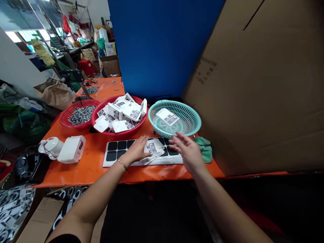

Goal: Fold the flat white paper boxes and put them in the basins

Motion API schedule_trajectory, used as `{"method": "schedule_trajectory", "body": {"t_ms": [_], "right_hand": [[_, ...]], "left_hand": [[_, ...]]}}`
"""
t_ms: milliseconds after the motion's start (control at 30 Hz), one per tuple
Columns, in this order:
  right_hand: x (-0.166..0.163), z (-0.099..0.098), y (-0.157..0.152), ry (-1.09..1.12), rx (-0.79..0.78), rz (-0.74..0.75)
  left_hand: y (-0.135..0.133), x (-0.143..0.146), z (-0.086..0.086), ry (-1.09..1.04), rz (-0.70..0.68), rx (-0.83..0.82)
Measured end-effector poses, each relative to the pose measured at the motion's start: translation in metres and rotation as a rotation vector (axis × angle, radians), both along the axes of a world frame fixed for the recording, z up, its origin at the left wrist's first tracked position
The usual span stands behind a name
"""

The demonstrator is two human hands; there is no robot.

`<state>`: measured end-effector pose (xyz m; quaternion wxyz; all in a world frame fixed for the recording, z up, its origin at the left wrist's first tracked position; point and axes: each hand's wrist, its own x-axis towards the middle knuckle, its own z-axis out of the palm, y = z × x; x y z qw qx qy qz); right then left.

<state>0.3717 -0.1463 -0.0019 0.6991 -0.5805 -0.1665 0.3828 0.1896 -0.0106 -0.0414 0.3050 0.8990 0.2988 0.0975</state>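
Several thin white printed cards or flattened boxes (154,147) lie in a loose, slightly fanned pile on a sheet of black rounded-square stickers (112,156). At the pile's left edge is my left hand (135,151), thumb and fingers apart; whether it touches the cards is hard to tell. My right hand (188,152) hovers to the right of the pile, fingers spread and slightly blurred, with nothing seen in it. Just beyond it stands a teal plastic basket (193,118) holding one white printed box (167,116).
A red basin (117,135) heaped with white printed boxes stands behind the sheet, beside a red basket (66,123) of metal screw-like parts. A white device (72,149) sits at left, a green cloth (205,150) at right. Large cardboard (260,94) and a blue panel (162,47) wall the orange table.
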Motion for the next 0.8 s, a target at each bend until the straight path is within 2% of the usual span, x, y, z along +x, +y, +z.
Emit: {"method": "schedule_trajectory", "body": {"t_ms": [67,167,267,400,600,700,800], "right_hand": [[-0.013,-0.02,0.004,0.024,-0.055,0.055],[-0.03,-0.045,0.011,0.079,-0.151,0.156],[-0.034,-0.056,0.022,0.13,-0.246,0.242],[-0.026,-0.053,0.036,0.17,-0.321,0.348],[-0.024,-0.045,0.045,0.121,-0.34,0.476],[-0.033,-0.046,0.045,0.076,-0.313,0.455],[-0.04,-0.042,0.039,0.073,-0.248,0.421]], "left_hand": [[0.001,0.006,-0.013,0.045,-0.043,0.02],[-0.006,0.005,-0.024,0.069,-0.075,0.061],[-0.012,0.002,-0.029,0.063,-0.094,0.091],[-0.013,0.0,-0.038,0.025,-0.094,0.106],[-0.015,-0.004,-0.052,-0.062,-0.072,0.171],[-0.021,-0.009,-0.05,-0.093,-0.081,0.233],[-0.027,-0.013,-0.034,-0.107,-0.083,0.3]]}}
